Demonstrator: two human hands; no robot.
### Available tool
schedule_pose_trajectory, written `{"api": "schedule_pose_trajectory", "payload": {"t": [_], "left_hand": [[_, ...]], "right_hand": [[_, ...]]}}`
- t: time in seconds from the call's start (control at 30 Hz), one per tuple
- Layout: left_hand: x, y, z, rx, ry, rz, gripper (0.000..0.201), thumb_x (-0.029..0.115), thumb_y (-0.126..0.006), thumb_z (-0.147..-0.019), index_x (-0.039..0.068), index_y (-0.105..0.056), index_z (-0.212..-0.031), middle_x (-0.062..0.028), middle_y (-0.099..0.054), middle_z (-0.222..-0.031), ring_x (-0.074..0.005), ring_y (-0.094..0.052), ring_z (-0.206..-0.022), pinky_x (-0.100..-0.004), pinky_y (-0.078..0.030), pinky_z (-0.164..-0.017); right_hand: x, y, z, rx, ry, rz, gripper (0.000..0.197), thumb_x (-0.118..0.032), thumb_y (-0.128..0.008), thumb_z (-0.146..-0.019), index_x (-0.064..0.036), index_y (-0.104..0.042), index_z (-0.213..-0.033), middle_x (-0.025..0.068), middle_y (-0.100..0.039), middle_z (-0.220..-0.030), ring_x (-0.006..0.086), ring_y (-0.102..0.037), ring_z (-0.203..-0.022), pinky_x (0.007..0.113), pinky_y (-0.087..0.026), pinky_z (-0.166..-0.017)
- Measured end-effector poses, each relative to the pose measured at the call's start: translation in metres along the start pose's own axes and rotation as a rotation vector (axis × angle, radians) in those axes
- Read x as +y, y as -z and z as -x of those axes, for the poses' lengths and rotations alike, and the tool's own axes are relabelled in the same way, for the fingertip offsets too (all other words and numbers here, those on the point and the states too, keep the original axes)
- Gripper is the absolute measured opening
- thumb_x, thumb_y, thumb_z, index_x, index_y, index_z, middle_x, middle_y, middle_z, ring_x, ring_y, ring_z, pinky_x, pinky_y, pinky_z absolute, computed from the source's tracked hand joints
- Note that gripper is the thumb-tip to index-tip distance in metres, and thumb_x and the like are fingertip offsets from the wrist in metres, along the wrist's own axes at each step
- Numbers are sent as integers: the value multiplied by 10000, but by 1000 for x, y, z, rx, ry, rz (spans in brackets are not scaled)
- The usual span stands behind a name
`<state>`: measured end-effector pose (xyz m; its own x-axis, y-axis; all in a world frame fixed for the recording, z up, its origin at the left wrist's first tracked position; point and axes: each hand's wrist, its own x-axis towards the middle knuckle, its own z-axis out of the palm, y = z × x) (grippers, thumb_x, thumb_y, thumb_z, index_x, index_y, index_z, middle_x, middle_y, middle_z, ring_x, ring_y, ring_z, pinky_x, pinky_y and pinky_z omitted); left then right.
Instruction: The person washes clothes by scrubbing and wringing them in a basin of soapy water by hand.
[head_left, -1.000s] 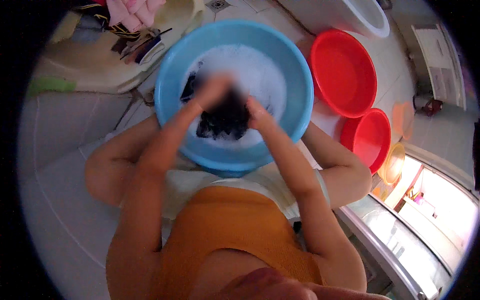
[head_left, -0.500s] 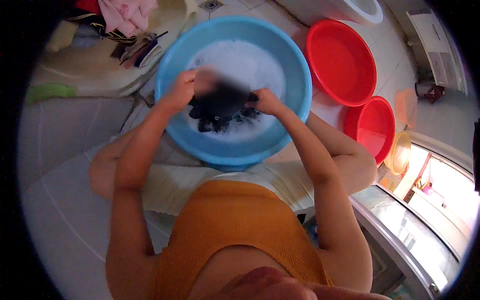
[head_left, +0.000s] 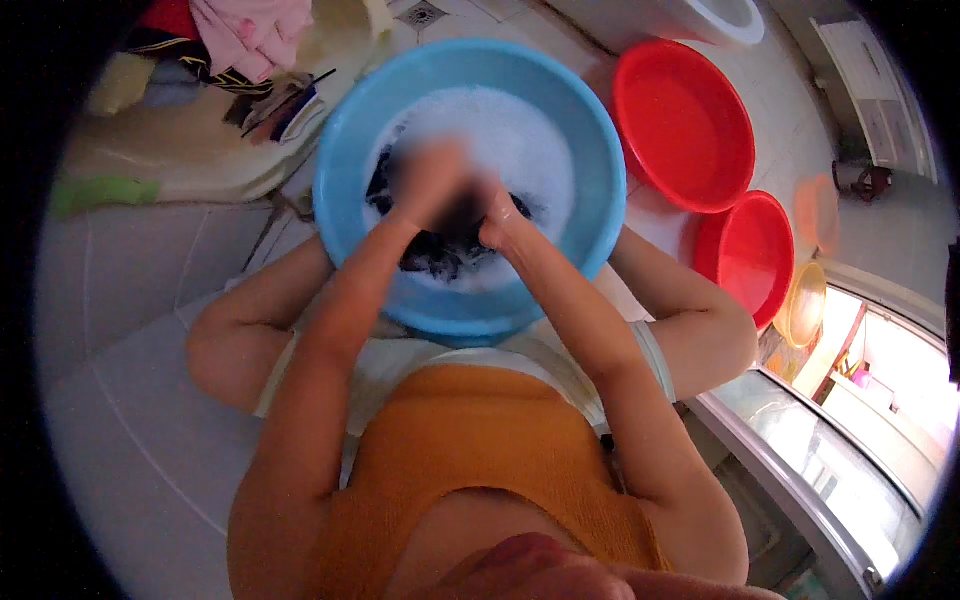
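Observation:
A wide blue basin [head_left: 345, 215] stands on the floor between my legs, with white suds [head_left: 535, 150] across its water. Black wet cloth [head_left: 440, 258], perhaps a garment, lies bunched in the suds under my hands. My left hand [head_left: 435, 185] is over the cloth near the basin's middle; a blur hides its fingers and what they do. Close beside it, my right hand [head_left: 497, 213] appears closed at the cloth, its fingertips lost in the same blur. Both forearms come in from below, over the basin's near rim.
Two red basins [head_left: 685, 125] [head_left: 745, 260] stand at the right, with a yellow basin [head_left: 802, 305] beyond. At upper left, a pale ledge [head_left: 190, 150] holds pink cloth [head_left: 255, 35] and other clothes. A glass-paned door [head_left: 830, 460] is at lower right.
My hands have come together: the left moved right and the right moved slightly left and down. The black cloth, held up between them before, is now lower and spread in the suds.

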<state>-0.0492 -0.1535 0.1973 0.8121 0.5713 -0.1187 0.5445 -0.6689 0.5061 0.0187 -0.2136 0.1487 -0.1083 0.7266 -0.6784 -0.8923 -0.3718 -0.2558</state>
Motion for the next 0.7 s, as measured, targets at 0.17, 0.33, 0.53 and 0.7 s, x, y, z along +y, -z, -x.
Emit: {"api": "schedule_pose_trajectory", "payload": {"t": [0.17, 0.33, 0.53, 0.7], "left_hand": [[14, -38, -15, 137, 87, -115, 254, 220, -457, -778, 10, -592, -731, -184, -581, -734, -320, -562, -706, -397, -428, -647], [-97, -19, -22, -230, 277, 512, 413, 385, -445, -830, 11, -597, -740, -142, -564, -687, -251, -542, -677, -324, -411, -631], [-71, 2, 0, -763, 5, 200, 401, 370, -663, -671, -2, -610, -810, -76, -584, -692, -151, -520, -632, -291, -402, -621], [-50, 38, 11, -348, 91, 641, 275, 219, -660, -696, 1, -595, -850, -29, -577, -752, -110, -518, -710, -261, -399, -659]], "right_hand": [[14, 36, -27, -78, 66, -142, 292, -252, -469, -817, -67, -490, -1041, 70, -522, -1034, 205, -507, -941, 352, -397, -839], [-13, 28, -15, 54, -87, -144, 165, -195, -576, -733, -56, -544, -815, 39, -581, -747, 213, -548, -660, 344, -459, -631], [-31, 68, -5, 115, 653, 1427, 282, -249, -655, -702, -24, -491, -751, 101, -506, -587, 216, -499, -522, 331, -394, -515], [-34, 73, 10, -52, 870, 1308, 290, -250, -673, -675, -28, -526, -788, 147, -521, -623, 250, -524, -576, 351, -405, -546]]}}
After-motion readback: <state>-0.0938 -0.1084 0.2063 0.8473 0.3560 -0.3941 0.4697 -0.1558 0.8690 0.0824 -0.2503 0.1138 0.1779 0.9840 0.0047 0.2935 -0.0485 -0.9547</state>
